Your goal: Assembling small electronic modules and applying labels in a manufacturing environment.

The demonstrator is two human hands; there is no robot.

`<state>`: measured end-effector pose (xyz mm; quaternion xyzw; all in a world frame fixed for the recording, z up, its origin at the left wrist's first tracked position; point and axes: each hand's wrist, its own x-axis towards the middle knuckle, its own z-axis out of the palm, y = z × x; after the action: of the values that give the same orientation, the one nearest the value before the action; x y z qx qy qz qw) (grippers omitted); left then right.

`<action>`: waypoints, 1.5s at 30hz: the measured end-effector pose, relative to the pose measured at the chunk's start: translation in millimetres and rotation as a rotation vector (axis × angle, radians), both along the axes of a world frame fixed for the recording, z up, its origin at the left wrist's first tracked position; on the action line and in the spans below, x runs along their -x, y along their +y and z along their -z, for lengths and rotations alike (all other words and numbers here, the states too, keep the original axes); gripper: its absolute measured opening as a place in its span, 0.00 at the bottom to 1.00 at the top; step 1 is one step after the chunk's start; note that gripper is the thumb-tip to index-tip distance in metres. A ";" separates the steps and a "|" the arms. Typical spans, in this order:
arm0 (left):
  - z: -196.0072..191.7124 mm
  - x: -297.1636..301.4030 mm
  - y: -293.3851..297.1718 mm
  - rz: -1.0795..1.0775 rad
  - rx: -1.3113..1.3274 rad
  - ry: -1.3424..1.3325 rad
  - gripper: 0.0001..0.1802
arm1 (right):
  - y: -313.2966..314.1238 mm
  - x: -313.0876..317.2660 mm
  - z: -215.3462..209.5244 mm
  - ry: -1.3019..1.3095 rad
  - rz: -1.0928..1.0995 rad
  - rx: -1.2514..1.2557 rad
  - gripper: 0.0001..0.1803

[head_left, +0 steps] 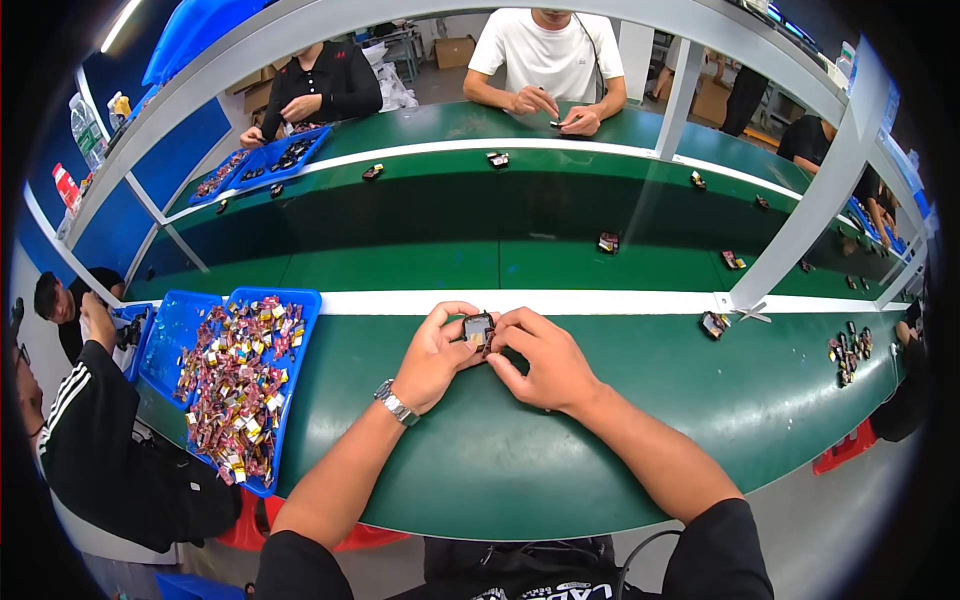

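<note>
Above the green table, near its white strip, my left hand (436, 358) grips a small square black housing (478, 330) with a greyish inner face, thumb across its lower part. My right hand (540, 358) is closed at the housing's right edge, fingertips bunched together. A dark reddish bit shows between the two hands, too small to name, and my right fingers partly hide it. To the left, a blue tray (312, 330) is heaped with small circuit boards (240, 390) carrying white and yellow parts.
A second blue tray (165, 330) adjoins the full one. Small assembled units lie on the conveyor, one unit (714, 325) at the strip and a cluster (848, 355) at the right. A white metal post (800, 220) rises at right. Co-workers sit opposite and at both sides.
</note>
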<state>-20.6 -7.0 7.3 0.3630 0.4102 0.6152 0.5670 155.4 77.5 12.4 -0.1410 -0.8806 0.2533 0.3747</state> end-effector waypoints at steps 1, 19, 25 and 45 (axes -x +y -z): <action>0.2 0.0 -0.3 0.010 0.003 0.019 0.20 | -1.4 -1.0 -2.5 -0.027 0.019 0.049 0.11; 3.3 2.8 0.6 0.114 0.006 -0.002 0.07 | 13.8 -3.3 -1.2 -0.046 -0.066 0.248 0.05; 9.7 8.6 0.6 0.154 -0.066 0.117 0.09 | 12.3 -2.6 -2.5 -0.040 -0.036 0.268 0.06; 9.5 0.6 0.6 0.127 -0.067 -0.030 0.16 | -1.1 -0.3 -3.6 0.055 -0.004 0.252 0.05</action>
<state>-21.2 -6.4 -2.3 0.3979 0.3570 0.5966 0.5985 155.7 76.4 16.0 -0.1783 -0.8314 0.3665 0.3776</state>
